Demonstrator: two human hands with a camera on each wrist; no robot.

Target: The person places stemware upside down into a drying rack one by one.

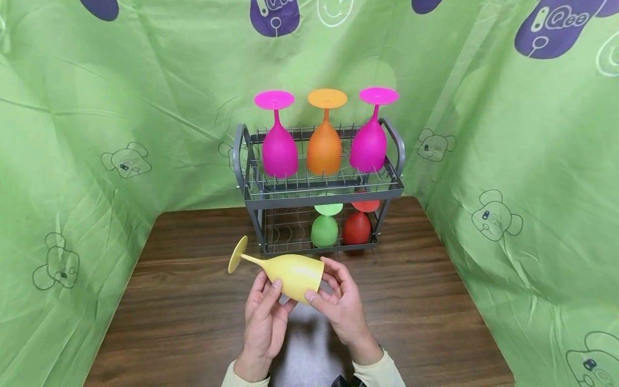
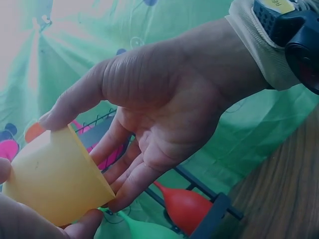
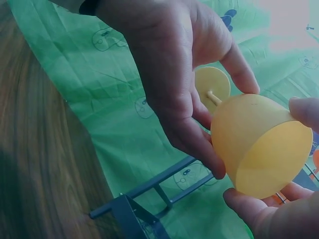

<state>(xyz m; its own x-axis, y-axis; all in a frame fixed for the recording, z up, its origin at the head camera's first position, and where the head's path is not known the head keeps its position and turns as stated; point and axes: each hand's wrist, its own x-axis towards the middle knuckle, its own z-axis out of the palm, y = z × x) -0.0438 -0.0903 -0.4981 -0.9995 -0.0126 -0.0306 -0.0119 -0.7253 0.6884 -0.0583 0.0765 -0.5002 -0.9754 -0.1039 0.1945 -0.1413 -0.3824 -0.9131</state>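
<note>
A yellow plastic wine glass (image 1: 296,275) lies on its side in mid-air above the table, its foot to the left and its mouth to the right. My left hand (image 1: 265,320) grips the bowl near the stem, thumb in front and fingers behind. At the rim, my right hand (image 1: 342,306) holds the glass between thumb and fingers. The left wrist view shows the right hand (image 2: 159,99) around the rim of the bowl (image 2: 55,174). In the right wrist view the left hand (image 3: 169,84) grips the bowl (image 3: 237,129), whose open mouth faces the camera.
A two-tier grey rack (image 1: 324,203) stands behind the hands. On top are upside-down glasses: pink (image 1: 280,153), orange (image 1: 324,153) and pink (image 1: 369,148). Below stand green (image 1: 324,231) and red (image 1: 357,228) ones. Green cloth (image 1: 145,134) surrounds the wooden table (image 1: 425,306).
</note>
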